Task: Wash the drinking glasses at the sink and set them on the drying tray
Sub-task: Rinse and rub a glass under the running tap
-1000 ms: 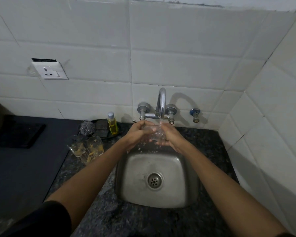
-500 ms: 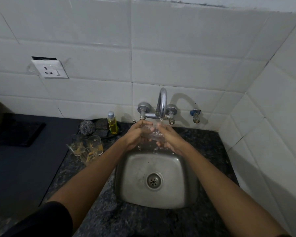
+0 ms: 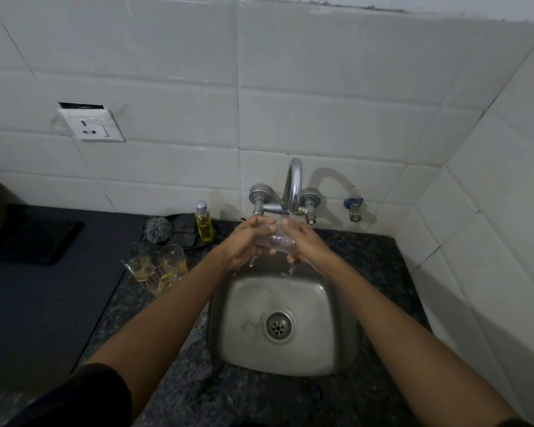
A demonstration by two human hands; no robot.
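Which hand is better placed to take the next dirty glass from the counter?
Left. The dirty glasses stand left of the sink, beside the left hand; the right hand would have to cross over.

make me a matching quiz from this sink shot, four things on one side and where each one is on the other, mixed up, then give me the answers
Things:
1. clear glass
2. dirty glasses
3. yellow bottle
4. drain

Places:
A. standing by the wall, left of the tap
B. middle of the sink floor
C. held in both hands under running water
D. grouped on the counter, left of the sink

Pairs: 1-C, 2-D, 3-A, 4-B
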